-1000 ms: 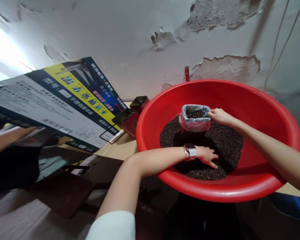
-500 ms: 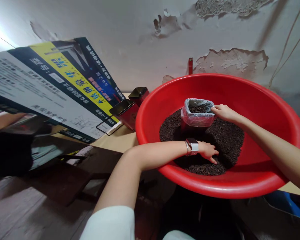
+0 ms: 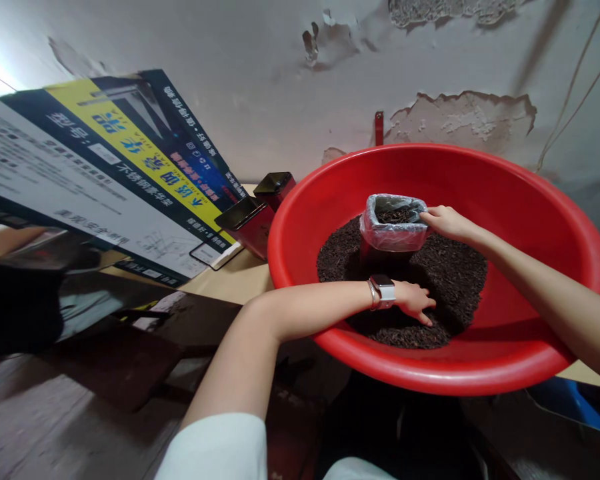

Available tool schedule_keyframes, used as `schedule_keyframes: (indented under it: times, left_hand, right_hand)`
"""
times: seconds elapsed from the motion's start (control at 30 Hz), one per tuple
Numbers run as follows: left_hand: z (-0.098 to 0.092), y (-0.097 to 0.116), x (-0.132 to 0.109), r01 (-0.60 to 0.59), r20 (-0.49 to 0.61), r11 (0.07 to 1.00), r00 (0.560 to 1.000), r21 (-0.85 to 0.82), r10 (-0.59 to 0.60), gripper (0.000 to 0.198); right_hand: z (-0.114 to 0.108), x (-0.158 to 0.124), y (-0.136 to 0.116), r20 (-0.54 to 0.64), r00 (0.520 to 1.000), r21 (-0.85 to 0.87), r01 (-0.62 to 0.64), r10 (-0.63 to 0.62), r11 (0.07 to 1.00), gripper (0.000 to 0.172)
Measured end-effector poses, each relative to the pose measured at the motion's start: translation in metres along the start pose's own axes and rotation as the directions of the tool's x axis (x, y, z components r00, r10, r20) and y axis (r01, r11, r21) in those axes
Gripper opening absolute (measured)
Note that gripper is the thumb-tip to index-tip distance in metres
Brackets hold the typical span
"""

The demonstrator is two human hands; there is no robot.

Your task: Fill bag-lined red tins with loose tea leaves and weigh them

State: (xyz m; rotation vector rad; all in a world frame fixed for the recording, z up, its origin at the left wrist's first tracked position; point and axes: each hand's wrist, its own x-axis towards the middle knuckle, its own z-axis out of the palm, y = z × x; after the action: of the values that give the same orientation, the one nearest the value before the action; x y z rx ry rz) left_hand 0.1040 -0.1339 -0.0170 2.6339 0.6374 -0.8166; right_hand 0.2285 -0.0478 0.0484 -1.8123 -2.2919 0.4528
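The tin point(image 3: 393, 232) should be held upright by the right hand point(image 3: 445, 222) pinching its rim while leaves point(image 3: 455, 277) are gathered under the curled left hand point(image 3: 415, 303), its grip unclear.

The person's left arm point(image 3: 280, 327) comes up from below, bare under a short white sleeve point(image 3: 215, 447). It bends sharply at the elbow, so the forearm runs level toward the right. The left hand point(image 3: 414, 304) lies palm down with the wrist straight (a watch point(image 3: 384, 291) is strapped on it, face up). Its fingers are loosely bent and a little spread, tips pressed downward, not made into a fist.

The right arm point(image 3: 540, 300) reaches in from the lower right, bare and nearly straight, angled forward and to the left. The right hand point(image 3: 444, 222) sits farther out than the left, knuckles up, fingers drawn together in a closed pinch. The two hands are near each other but apart.
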Motion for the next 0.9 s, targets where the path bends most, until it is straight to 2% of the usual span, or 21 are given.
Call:
schedule_keyframes:
  times: [0.27, 0.57, 0.9]
  left_hand:
    - [0.0045, -0.0033, 0.0035, -0.001, -0.052, 0.999, 0.999, -0.041, -0.001, 0.06]
    - [0.0037, -0.002, 0.0041, 0.013, -0.073, 0.998, 0.997, -0.058, -0.018, 0.052]
    - [0.0015, -0.0014, 0.001, -0.02, -0.043, 1.0, 0.999, -0.019, 0.019, 0.057]
  right_hand:
    - [-0.0015, -0.0024, -0.0022, 0.014, 1.0, 0.035, -0.002, 0.001, 0.999, 0.035]
    - [-0.0011, -0.0005, 0.0011, -0.004, 1.0, -0.066, 0.03, -0.03, 0.997, 0.035]
    - [0.0002, 0.0015, 0.0041, -0.013, 0.999, -0.079, 0.033, -0.034, 0.996, 0.037]
